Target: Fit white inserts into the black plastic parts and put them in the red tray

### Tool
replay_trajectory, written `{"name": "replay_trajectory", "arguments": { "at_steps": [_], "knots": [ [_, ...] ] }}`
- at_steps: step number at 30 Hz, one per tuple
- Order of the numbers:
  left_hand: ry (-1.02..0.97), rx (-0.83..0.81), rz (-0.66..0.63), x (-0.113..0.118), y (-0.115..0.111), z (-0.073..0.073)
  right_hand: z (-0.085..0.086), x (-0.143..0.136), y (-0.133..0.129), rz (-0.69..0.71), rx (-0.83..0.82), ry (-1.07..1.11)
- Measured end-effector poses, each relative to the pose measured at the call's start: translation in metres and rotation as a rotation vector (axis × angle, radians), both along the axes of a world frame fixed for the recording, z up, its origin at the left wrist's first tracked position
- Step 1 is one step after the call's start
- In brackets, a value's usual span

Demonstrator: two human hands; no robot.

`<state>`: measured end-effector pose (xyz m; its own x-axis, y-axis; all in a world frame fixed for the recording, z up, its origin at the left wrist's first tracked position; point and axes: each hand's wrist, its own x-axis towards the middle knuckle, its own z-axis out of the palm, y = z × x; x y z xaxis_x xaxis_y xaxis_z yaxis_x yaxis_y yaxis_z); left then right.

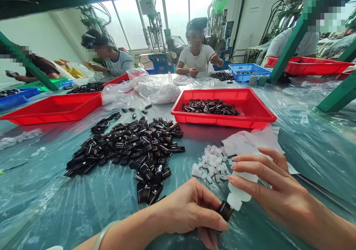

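Note:
My left hand (pixel 194 209) pinches a small glossy black plastic piece (pixel 225 210) between thumb and fingers near the table's front edge. In my right hand (pixel 275 183) is a translucent white squeeze bottle (pixel 241 190), tilted with its tip down at the black piece. Whether the tip touches the piece or sits just above it, I cannot tell. Just beyond the bottle lies a small heap of white plastic bits (pixel 211 163). To the left spreads a large pile of similar black pieces (pixel 133 142).
A red tray (pixel 222 122) holding more black pieces stands ahead, another red tray (pixel 55 109) at left. A white cloth (pixel 254 140) and a thin dark rod (pixel 325 194) lie right. Green posts (pixel 300 31) frame the table. Across it, several people (pixel 197 53) sit.

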<state>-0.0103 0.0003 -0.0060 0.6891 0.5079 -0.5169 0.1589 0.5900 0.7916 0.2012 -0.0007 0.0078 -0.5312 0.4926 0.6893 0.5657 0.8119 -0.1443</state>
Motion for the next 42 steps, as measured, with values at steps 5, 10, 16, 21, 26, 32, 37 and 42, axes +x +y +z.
{"name": "replay_trajectory", "arguments": {
  "at_steps": [5,10,16,21,26,32,37,42],
  "knots": [
    [0.024,0.006,0.001,0.000,0.002,0.000,0.000,0.001,-0.003,-0.009,0.041,-0.048],
    [0.040,0.010,-0.013,0.001,0.001,-0.001,-0.004,-0.004,-0.006,-0.060,0.105,-0.066],
    [0.018,0.009,-0.021,0.001,0.000,-0.002,-0.007,-0.006,-0.006,-0.095,0.104,-0.026],
    [0.002,0.008,-0.010,0.001,0.000,-0.002,-0.004,-0.008,-0.005,-0.104,0.063,-0.007],
    [-0.034,0.011,0.016,-0.001,0.000,-0.002,-0.004,-0.010,0.001,-0.107,0.022,0.089],
    [-0.029,0.030,0.099,0.001,0.002,-0.001,-0.010,0.002,0.014,-0.167,-0.170,0.120],
    [-0.039,0.057,0.148,0.003,0.003,0.005,-0.016,0.026,0.035,-0.394,-0.464,0.494],
    [-0.033,0.064,0.159,0.003,0.001,0.006,-0.029,0.062,0.064,-0.531,-0.460,0.621]
  ]
}}
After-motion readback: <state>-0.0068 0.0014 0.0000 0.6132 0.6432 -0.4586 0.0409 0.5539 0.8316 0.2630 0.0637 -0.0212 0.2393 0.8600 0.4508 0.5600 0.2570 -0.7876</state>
